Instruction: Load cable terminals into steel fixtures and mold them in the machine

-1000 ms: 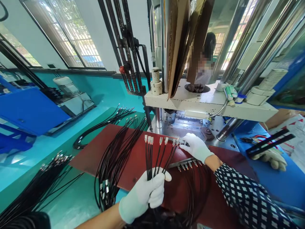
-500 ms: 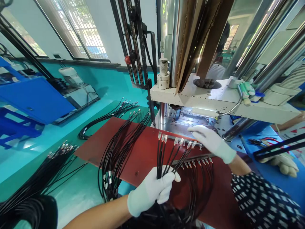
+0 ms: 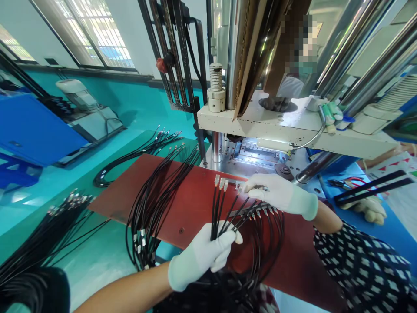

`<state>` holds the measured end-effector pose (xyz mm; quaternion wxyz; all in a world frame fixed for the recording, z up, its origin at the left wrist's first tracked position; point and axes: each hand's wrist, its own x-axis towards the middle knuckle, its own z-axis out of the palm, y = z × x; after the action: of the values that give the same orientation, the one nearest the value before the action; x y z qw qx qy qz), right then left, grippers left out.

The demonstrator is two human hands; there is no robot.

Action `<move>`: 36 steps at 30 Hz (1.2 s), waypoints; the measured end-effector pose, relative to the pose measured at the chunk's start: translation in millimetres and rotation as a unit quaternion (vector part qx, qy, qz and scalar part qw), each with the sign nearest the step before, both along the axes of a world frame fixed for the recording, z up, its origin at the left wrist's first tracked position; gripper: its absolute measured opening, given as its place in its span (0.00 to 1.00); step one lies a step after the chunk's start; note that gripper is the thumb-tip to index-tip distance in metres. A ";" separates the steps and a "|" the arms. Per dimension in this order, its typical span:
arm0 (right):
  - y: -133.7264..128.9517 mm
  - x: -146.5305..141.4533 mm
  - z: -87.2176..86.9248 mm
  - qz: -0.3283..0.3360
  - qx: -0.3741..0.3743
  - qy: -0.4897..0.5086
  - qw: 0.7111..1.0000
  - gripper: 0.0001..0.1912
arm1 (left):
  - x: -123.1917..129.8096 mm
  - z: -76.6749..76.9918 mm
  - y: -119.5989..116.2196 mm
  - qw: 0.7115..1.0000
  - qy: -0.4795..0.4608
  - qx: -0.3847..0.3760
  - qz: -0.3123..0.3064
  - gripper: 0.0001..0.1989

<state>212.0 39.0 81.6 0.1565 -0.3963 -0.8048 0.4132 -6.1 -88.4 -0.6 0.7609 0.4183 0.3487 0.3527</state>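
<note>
My left hand (image 3: 206, 250), in a white glove, is closed around several black cables (image 3: 216, 213). Their clear-tipped ends fan upward above the fist. My right hand (image 3: 272, 191), also gloved, has its fingers closed over the right-hand cable ends of this bunch, hiding those tips. Below it, a metal strip (image 3: 233, 213) on the red-brown board (image 3: 192, 208) bears a row of other cable ends (image 3: 265, 211), whose cables curve down toward my lap. Another bundle of black cables (image 3: 153, 195) lies across the board to the left.
A press with a thick white plate (image 3: 293, 130) and a lit metal die (image 3: 260, 153) stands beyond the board. More cable bundles (image 3: 48, 230) lie at left. Pliers (image 3: 339, 183) and a spare glove (image 3: 371, 208) rest on the blue surface at right.
My right hand has come down and left from beside the cable ends and closed over some of them. My left hand keeps its hold. The view has shifted slightly.
</note>
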 end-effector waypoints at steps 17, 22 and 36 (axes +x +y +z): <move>-11.9 6.9 -28.9 -0.017 -0.136 0.269 0.953 0.14 | -3.9 -7.0 -3.0 0.999 -0.031 -0.018 -0.004 0.17; -14.3 4.2 -25.0 0.015 -0.160 0.279 0.947 0.16 | -4.0 -8.3 -4.2 0.999 -0.027 -0.026 0.000 0.17; -12.0 -1.1 -16.6 -0.007 -0.001 0.093 0.996 0.17 | -4.0 -9.7 -5.4 0.998 -0.048 -0.027 0.012 0.16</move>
<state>210.8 27.0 65.0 0.2329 -0.3618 -0.7838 0.4478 -10.0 -93.8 -10.3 0.7835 0.3759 0.3266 0.3716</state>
